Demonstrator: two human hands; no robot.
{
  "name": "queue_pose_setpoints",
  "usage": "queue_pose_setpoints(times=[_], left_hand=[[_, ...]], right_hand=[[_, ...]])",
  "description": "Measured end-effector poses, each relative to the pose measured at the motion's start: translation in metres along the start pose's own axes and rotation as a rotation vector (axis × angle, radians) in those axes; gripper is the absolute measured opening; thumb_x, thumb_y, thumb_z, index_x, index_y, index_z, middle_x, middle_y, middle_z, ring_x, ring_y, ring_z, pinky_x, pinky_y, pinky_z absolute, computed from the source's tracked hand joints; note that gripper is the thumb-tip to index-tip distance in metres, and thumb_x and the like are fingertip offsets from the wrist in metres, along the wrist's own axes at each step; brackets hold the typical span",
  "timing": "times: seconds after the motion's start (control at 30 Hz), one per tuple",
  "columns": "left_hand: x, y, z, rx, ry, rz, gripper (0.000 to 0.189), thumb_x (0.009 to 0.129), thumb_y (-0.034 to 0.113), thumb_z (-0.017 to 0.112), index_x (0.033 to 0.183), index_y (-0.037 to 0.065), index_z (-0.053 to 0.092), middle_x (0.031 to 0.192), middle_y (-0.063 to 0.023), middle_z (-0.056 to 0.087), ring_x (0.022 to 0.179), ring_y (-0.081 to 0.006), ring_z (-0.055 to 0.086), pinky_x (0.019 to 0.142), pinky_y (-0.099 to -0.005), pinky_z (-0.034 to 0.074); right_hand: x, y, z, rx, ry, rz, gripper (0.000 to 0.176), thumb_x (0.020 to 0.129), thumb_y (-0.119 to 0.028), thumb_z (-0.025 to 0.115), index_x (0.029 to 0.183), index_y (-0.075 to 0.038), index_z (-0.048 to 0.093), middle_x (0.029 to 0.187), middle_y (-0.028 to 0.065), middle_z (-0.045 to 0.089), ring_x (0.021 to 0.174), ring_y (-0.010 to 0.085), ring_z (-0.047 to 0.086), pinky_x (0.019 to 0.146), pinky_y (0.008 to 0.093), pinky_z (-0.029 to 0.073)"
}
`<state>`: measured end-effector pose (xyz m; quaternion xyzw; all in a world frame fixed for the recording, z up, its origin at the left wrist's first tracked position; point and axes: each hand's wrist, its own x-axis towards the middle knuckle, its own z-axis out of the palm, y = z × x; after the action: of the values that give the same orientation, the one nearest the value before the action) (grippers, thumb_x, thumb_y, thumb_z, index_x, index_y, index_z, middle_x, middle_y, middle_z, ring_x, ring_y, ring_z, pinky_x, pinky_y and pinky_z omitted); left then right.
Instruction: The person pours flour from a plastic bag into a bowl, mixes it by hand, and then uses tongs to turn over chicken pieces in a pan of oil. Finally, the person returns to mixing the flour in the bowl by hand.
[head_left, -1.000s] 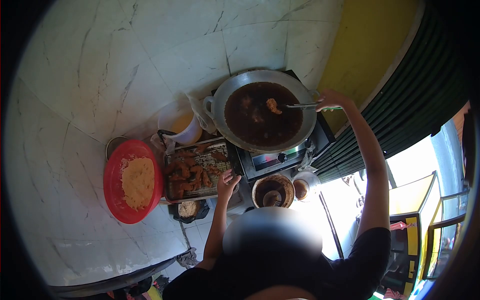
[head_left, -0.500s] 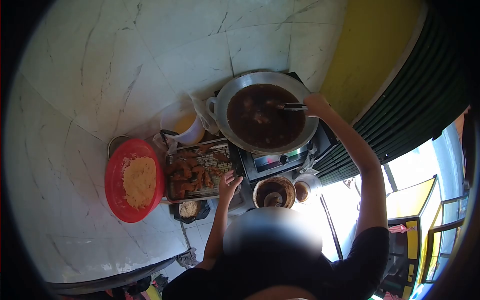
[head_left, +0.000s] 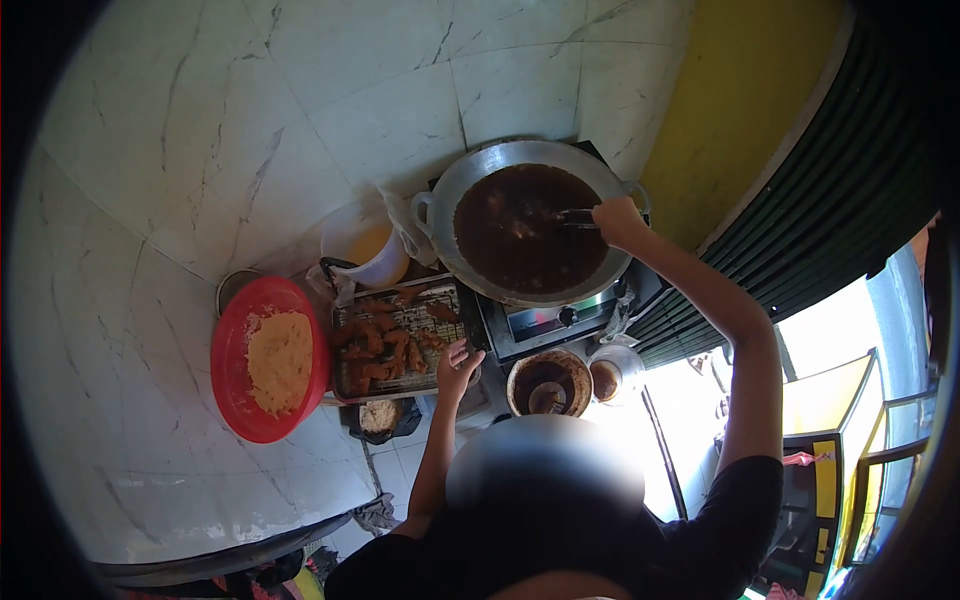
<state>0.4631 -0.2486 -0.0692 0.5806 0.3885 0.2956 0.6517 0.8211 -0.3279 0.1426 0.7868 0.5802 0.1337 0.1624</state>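
Observation:
My right hand (head_left: 620, 220) is closed round a pair of metal tongs (head_left: 577, 217) over the right side of a large wok (head_left: 440, 235). The tongs' tips reach into dark oil (head_left: 520, 265), where a few pale pieces (head_left: 520, 230) show at the surface; whether the tongs grip one cannot be made out. My left hand (head_left: 456, 370) is at the right edge of a wire-racked tray (head_left: 440, 293), its thumb and fingers apart. Brown fried pieces (head_left: 375, 340), which look like chicken, lie on the rack.
The wok stands on a gas stove (head_left: 560, 325). Left of the tray is a red basin (head_left: 225, 375) of flour-like coating (head_left: 280, 360). Behind it stands a tub (head_left: 375, 262) with yellowish contents. A brown-stained pot (head_left: 520, 375) and a clear container (head_left: 618, 372) are below the stove.
My right hand has moved slightly left and inward over the wok with the tongs, uncovering the wok's right handle. My left hand has barely moved.

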Motion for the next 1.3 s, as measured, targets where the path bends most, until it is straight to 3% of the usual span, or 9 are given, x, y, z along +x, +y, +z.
queue_pose_setpoints(times=[0.27, 0.37, 0.57, 0.67, 0.87, 1.3], left_hand=[[-0.001, 0.005, 0.001, 0.025, -0.001, 0.006, 0.063, 0.066, 0.029, 0.077, 0.113, -0.001, 0.048, 0.112, -0.0164, 0.050, 0.102, -0.0264, 0.051, 0.084, -0.0353, 0.043], [-0.002, 0.006, 0.001, 0.038, 0.002, 0.013, 0.063, 0.066, 0.029, 0.076, 0.113, -0.002, 0.047, 0.113, -0.0170, 0.050, 0.102, -0.0269, 0.051, 0.084, -0.0361, 0.043], [-0.003, 0.010, 0.001, 0.051, -0.001, -0.011, 0.064, 0.066, 0.029, 0.076, 0.114, -0.002, 0.046, 0.114, -0.0184, 0.049, 0.104, -0.0277, 0.050, 0.085, -0.0359, 0.043], [-0.002, 0.011, 0.001, 0.046, -0.014, -0.028, 0.066, 0.066, 0.028, 0.077, 0.115, -0.002, 0.045, 0.114, -0.0195, 0.047, 0.106, -0.0277, 0.049, 0.086, -0.0353, 0.044], [0.001, 0.003, 0.000, 0.032, 0.004, 0.015, 0.066, 0.064, 0.031, 0.078, 0.112, -0.002, 0.048, 0.111, -0.0186, 0.050, 0.103, -0.0270, 0.051, 0.083, -0.0356, 0.044], [0.001, 0.009, -0.004, 0.095, -0.051, 0.002, 0.065, 0.065, 0.031, 0.077, 0.112, -0.002, 0.047, 0.111, -0.0181, 0.050, 0.102, -0.0269, 0.051, 0.083, -0.0355, 0.043]], right_hand=[[-0.001, -0.001, 0.006, 0.006, -0.007, -0.002, 0.008, 0.060, -0.009, 0.066, 0.068, -0.010, 0.065, 0.069, 0.0083, 0.063, 0.071, 0.0234, 0.063, 0.058, 0.0332, 0.049], [-0.002, 0.001, 0.003, 0.024, -0.048, -0.039, 0.007, 0.064, -0.011, 0.062, 0.070, -0.008, 0.062, 0.067, 0.0111, 0.061, 0.069, 0.0263, 0.062, 0.059, 0.0374, 0.048], [-0.007, 0.001, 0.000, 0.059, -0.008, -0.051, 0.005, 0.064, -0.010, 0.061, 0.067, -0.007, 0.063, 0.065, 0.0109, 0.061, 0.067, 0.0267, 0.063, 0.059, 0.0379, 0.049], [-0.007, 0.000, 0.002, 0.037, -0.023, -0.008, 0.010, 0.060, -0.009, 0.066, 0.070, -0.010, 0.065, 0.069, 0.0084, 0.063, 0.071, 0.0239, 0.063, 0.059, 0.0336, 0.049], [-0.006, 0.004, 0.006, 0.094, 0.019, -0.046, 0.005, 0.063, -0.009, 0.059, 0.066, -0.006, 0.063, 0.065, 0.0117, 0.061, 0.067, 0.0277, 0.062, 0.058, 0.0382, 0.049], [-0.007, 0.008, 0.005, 0.119, -0.011, 0.019, 0.007, 0.061, -0.008, 0.063, 0.068, -0.009, 0.064, 0.069, 0.0098, 0.062, 0.072, 0.0256, 0.063, 0.060, 0.0361, 0.049]])
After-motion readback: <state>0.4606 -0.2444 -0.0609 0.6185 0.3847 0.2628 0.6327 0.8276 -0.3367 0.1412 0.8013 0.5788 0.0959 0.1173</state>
